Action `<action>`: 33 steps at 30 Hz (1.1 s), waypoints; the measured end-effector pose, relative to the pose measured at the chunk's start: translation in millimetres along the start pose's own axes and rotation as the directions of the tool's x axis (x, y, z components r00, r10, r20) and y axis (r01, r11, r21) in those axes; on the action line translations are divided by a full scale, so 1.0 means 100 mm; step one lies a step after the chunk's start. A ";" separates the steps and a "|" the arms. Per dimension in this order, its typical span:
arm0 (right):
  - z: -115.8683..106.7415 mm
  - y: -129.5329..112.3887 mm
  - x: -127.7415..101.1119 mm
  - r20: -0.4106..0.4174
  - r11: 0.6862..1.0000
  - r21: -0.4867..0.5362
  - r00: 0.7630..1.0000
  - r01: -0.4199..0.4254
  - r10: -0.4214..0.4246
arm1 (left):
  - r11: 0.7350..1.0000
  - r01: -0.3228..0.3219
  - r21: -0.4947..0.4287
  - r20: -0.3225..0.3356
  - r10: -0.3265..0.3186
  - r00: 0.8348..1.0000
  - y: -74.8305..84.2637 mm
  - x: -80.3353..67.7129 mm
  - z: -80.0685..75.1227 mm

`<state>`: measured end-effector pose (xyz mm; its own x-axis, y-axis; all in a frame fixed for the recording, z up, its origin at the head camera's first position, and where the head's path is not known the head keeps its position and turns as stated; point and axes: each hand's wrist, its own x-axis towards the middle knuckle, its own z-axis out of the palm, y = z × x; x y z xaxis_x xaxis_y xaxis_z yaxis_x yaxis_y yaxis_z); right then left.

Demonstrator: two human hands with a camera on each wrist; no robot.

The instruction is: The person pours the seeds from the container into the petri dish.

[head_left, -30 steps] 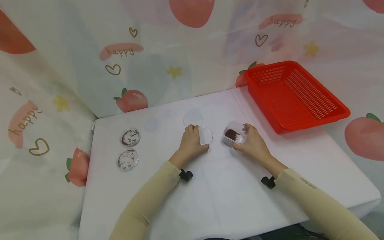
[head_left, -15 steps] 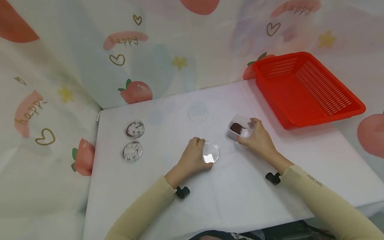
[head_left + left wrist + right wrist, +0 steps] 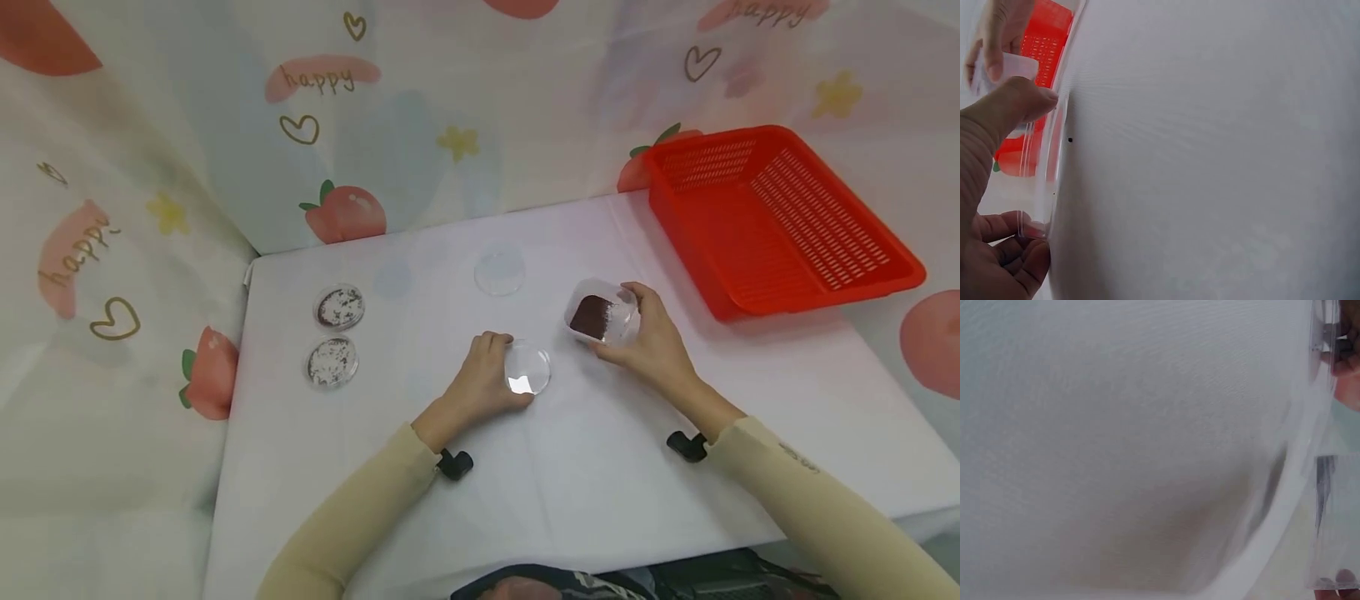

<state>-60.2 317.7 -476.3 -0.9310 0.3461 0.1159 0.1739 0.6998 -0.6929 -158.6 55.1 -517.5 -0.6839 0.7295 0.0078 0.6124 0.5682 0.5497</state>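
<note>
The left hand (image 3: 480, 379) pinches the rim of an empty clear petri dish (image 3: 527, 368) resting flat on the tabletop (image 3: 600, 483); in the left wrist view the thumb (image 3: 1019, 103) and curled fingers (image 3: 1007, 250) clamp the dish wall (image 3: 1044, 187) from opposite sides. The right hand (image 3: 652, 342) grips a small clear tub (image 3: 600, 312), raised and tilted, with dark brown powder (image 3: 590, 316) banked against one side. The tub is just right of the dish and apart from it.

Handling judgement: the dish is probably light, rigid, thin-walled plastic, smooth and liable to slide on the cloth; hold it at the rim, as shown. The tub appears light and slightly flexible; grip its side walls, since the loose powder would shift with any tilt.

Other items: a clear lid (image 3: 499, 270) behind the dish, two filled dishes (image 3: 339, 307) (image 3: 331, 362) at left, a red basket (image 3: 780, 217) at right.
</note>
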 end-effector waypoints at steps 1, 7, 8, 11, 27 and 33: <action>0.00 -0.03 -0.01 0.002 0.999 -0.013 0.999 0.038 -0.038 | 1.000 0.003 -0.011 0.002 -0.003 1.000 0.00 0.02 0.00; -0.01 -0.20 -0.07 0.006 0.975 -0.056 0.977 0.213 -0.213 | 0.999 0.000 -0.047 0.028 0.002 1.000 -0.01 0.16 0.02; -0.01 -0.22 -0.07 0.007 0.971 -0.058 0.973 0.232 -0.232 | 0.999 0.000 -0.047 0.030 0.002 1.000 -0.01 0.18 0.03; 0.01 -0.26 -0.08 0.022 0.958 -0.078 0.961 0.275 -0.274 | 0.999 0.001 -0.034 0.036 0.000 0.999 -0.01 0.22 0.04; 0.09 -0.42 -0.05 0.089 0.875 -0.193 0.896 0.444 -0.435 | 1.000 0.013 0.012 0.042 -0.013 0.999 -0.01 0.19 -0.04; 0.11 -0.43 -0.03 0.101 0.829 -0.217 0.856 0.516 -0.507 | 1.000 0.023 0.001 0.043 -0.023 0.999 -0.02 0.18 -0.04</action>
<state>-68.8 280.0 -454.5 -0.9176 -0.1210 0.3785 -0.2665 0.8939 -0.3604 -174.3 65.5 -515.0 -0.6805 0.7317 -0.0405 0.5966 0.5853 0.5491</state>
